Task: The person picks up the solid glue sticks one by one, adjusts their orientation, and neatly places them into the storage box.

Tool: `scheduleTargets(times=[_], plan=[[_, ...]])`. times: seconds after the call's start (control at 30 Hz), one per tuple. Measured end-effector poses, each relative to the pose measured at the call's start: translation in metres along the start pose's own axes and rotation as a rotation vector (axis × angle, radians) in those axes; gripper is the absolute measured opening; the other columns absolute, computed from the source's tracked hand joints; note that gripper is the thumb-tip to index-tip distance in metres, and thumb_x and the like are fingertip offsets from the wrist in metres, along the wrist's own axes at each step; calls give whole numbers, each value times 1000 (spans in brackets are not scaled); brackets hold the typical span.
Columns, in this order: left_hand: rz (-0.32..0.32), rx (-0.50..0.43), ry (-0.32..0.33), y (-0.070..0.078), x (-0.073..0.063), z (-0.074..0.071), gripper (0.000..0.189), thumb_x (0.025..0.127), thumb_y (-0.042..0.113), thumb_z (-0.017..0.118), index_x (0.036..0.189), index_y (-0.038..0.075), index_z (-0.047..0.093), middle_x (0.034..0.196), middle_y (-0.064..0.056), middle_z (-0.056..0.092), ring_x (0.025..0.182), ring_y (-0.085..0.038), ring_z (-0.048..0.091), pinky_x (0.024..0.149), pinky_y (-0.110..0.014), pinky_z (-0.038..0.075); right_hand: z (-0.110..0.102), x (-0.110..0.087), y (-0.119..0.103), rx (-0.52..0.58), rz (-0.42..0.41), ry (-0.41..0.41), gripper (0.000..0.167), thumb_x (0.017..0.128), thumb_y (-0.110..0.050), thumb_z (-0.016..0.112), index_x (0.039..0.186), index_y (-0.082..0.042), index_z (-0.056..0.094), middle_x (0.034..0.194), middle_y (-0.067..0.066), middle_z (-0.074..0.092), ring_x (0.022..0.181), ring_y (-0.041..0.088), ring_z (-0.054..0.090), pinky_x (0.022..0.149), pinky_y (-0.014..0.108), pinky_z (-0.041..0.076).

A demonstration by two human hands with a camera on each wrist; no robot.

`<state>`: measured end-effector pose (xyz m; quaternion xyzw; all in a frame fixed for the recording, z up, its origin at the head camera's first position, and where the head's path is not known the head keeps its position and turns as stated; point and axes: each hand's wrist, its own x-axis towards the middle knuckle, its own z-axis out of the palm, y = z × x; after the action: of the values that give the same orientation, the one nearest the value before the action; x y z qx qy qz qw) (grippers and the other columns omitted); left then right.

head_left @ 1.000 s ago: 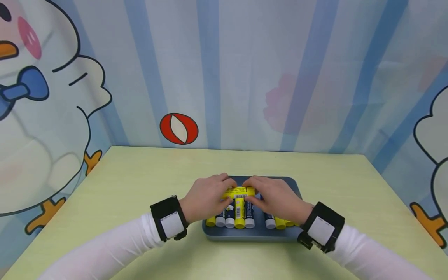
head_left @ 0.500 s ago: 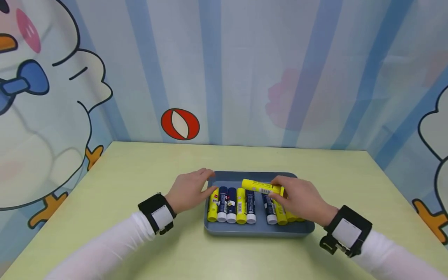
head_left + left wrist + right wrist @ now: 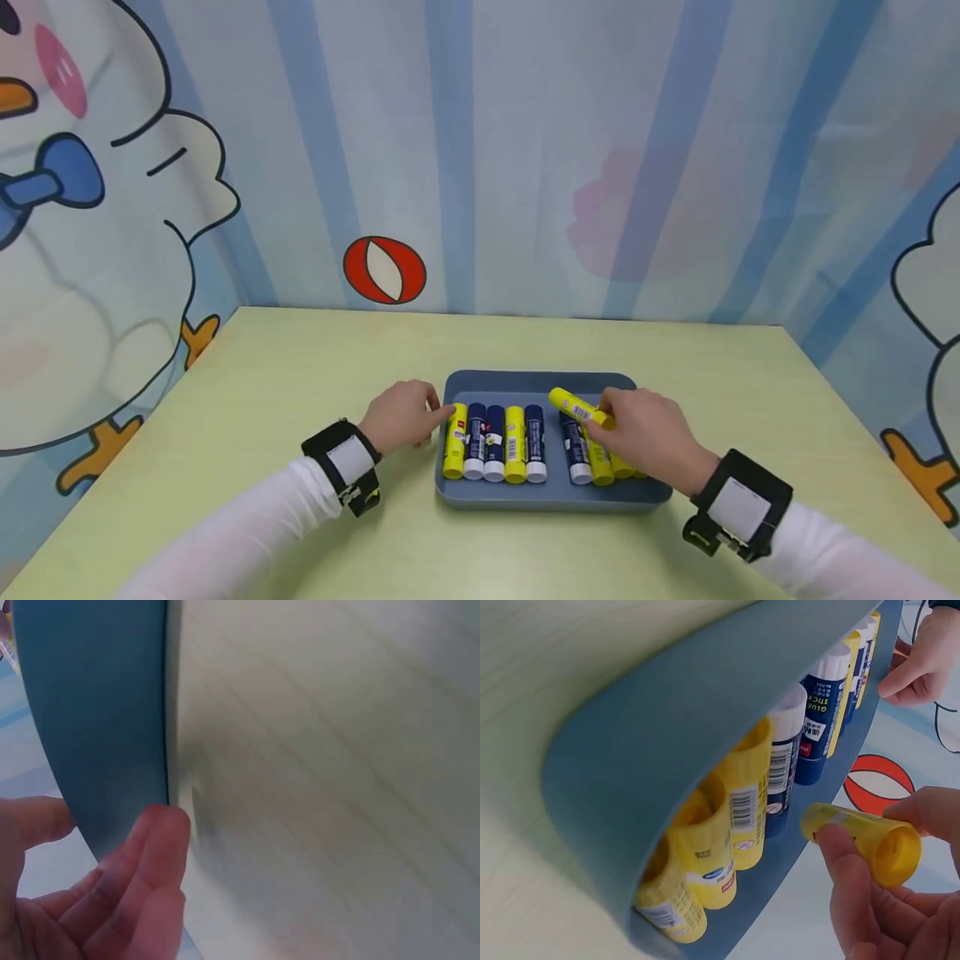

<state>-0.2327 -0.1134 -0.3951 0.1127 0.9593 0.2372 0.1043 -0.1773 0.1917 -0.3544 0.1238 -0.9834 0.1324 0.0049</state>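
My right hand (image 3: 654,432) pinches a yellow glue stick (image 3: 573,405) between thumb and fingers, tilted above the right half of a blue-grey tray (image 3: 551,497). In the right wrist view the open-ended base of the held glue stick (image 3: 847,829) faces the camera. At the tray's left end is my left hand (image 3: 403,417), thumb over the rim and fingertips against the outer wall, holding its edge. Blue and yellow glue sticks (image 3: 515,446) lie side by side in the tray's left part. A second group, with a blue glue stick (image 3: 576,450) at its left, is partly hidden by my right hand.
The tray sits on a pale yellow table (image 3: 360,533). Behind it rises a blue-striped backdrop (image 3: 510,167) with cartoon prints. Between the two groups of glue sticks, a strip of tray floor (image 3: 553,442) shows.
Both hands were on the yellow glue stick lying across the row. The left hand let go and moved left to the tray's edge; the right hand carried the stick rightward and tilted it.
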Motion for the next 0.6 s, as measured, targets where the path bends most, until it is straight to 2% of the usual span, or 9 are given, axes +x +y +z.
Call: scheduleTargets(times=[0.37, 0.6], plan=[[15, -39, -58, 4, 3, 6, 29, 96, 16, 58, 68, 8, 61, 53, -2, 58, 44, -16, 59, 45, -26, 42, 13, 8, -17, -56, -6, -1, 27, 84, -28, 73, 76, -6, 61, 59, 0, 49, 49, 13, 46, 44, 26, 38], [29, -25, -61, 5, 7, 4, 31, 95, 14, 58, 65, 8, 62, 51, -2, 58, 44, -17, 60, 44, -25, 41, 15, 12, -27, -95, -20, -29, 33, 84, -27, 72, 63, -9, 53, 51, -3, 32, 41, 12, 42, 41, 23, 29]])
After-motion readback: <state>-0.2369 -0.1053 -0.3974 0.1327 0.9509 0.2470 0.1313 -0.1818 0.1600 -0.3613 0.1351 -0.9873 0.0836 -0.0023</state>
